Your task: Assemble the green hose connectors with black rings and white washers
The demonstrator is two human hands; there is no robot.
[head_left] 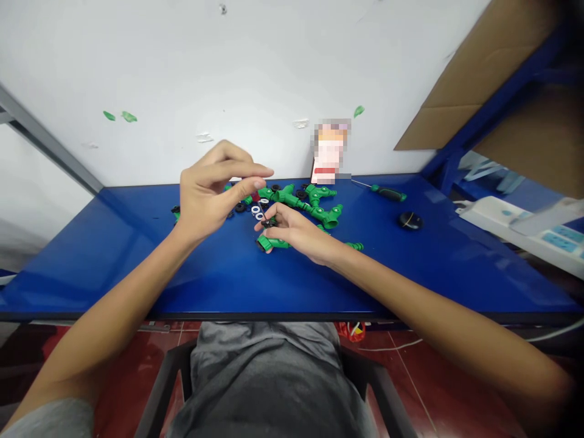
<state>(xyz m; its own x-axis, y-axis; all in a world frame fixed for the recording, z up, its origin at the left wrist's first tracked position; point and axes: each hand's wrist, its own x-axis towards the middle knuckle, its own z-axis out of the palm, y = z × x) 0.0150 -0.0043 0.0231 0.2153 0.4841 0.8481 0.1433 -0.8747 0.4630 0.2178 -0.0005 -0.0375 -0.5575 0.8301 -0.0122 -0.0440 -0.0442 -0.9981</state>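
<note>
My left hand [214,191] is raised above the blue table [137,255], its thumb and fingers pinched together near a small dark red piece I cannot make out. Resting on the table, my right hand [296,234] has its fingers closed round a green plastic fitting [270,243] with a small black part at its top. Just behind both hands lies a heap of green fittings [314,204], with black rings [240,207] and white rings [256,210] beside it.
A green-handled screwdriver [387,193] and a black round object [410,220] lie at the right back of the table. A white power strip [515,228] sits far right under a blue shelf with cardboard [493,79]. A white wall stands behind.
</note>
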